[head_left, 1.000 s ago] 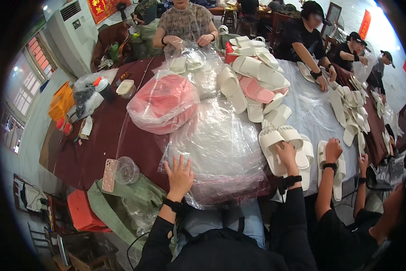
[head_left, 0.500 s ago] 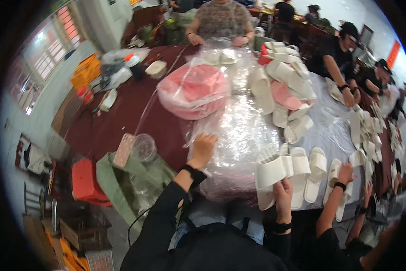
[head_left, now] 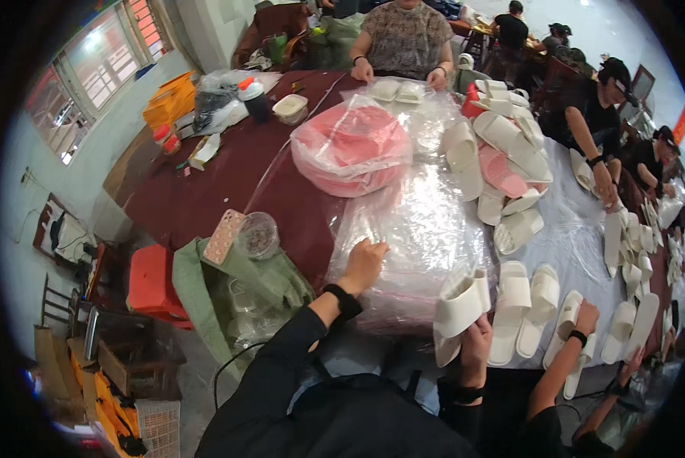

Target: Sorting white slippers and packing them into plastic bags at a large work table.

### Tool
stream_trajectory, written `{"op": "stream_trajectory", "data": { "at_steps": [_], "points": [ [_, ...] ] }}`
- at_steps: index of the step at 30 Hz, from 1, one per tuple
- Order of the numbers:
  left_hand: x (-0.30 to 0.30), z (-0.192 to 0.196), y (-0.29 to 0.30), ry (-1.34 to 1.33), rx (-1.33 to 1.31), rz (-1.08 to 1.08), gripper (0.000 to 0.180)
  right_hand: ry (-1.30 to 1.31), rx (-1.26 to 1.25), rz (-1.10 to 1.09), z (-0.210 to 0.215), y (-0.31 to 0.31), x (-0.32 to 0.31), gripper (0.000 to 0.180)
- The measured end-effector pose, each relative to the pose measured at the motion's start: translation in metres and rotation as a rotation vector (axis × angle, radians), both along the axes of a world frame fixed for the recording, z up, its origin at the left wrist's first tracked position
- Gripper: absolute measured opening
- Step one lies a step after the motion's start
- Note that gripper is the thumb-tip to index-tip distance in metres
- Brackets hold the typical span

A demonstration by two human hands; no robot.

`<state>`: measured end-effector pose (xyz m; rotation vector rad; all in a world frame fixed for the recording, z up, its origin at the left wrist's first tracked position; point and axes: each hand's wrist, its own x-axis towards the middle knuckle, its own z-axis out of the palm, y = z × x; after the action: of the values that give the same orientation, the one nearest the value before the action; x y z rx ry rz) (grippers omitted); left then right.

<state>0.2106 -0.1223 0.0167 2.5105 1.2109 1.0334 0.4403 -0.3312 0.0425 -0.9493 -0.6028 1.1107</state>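
Note:
In my right hand (head_left: 477,341) is a pair of white slippers (head_left: 464,305), one against the other, raised over the table's near edge. The fingers grip them from the right side. My left hand (head_left: 364,266) lies on a stack of clear plastic bags (head_left: 411,217), its fingers curled closed on the top film. Exactly how much film is pinched cannot be made out. Just right of the held pair, two more white slippers (head_left: 527,313) lie side by side on the table.
A pink bundle in clear plastic (head_left: 350,153) sits beyond my left hand. Piled slippers (head_left: 506,153) stand at the right. A person (head_left: 407,38) faces me across the table; a neighbour's hand (head_left: 585,317) holds a slipper. A phone (head_left: 225,237) and round tub (head_left: 258,235) lie left.
The held slippers have turned and come closer together. My left hand remains on the bags with its fingers curled. The whole view has shifted slightly.

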Motion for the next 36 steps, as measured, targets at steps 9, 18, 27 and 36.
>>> {"op": "stream_trajectory", "data": {
  "at_steps": [9, 18, 27, 36],
  "points": [
    [-0.006, 0.011, -0.006, 0.109, 0.002, -0.167, 0.018, -0.380, -0.106, 0.526, 0.038, -0.026, -0.019, 0.035],
    [-0.016, 0.042, 0.004, 0.135, 0.154, -0.298, 0.025, -0.544, -0.007, 0.821, 0.045, -0.011, -0.034, 0.038],
    [-0.018, 0.053, -0.001, 0.178, 0.166, -0.367, 0.024, -1.147, 0.159, 0.555, 0.042, 0.005, -0.045, 0.037],
    [-0.021, 0.058, -0.004, 0.158, 0.183, -0.380, 0.025, -1.092, 0.077, 0.305, 0.044, -0.002, -0.062, 0.034]
  ]
}}
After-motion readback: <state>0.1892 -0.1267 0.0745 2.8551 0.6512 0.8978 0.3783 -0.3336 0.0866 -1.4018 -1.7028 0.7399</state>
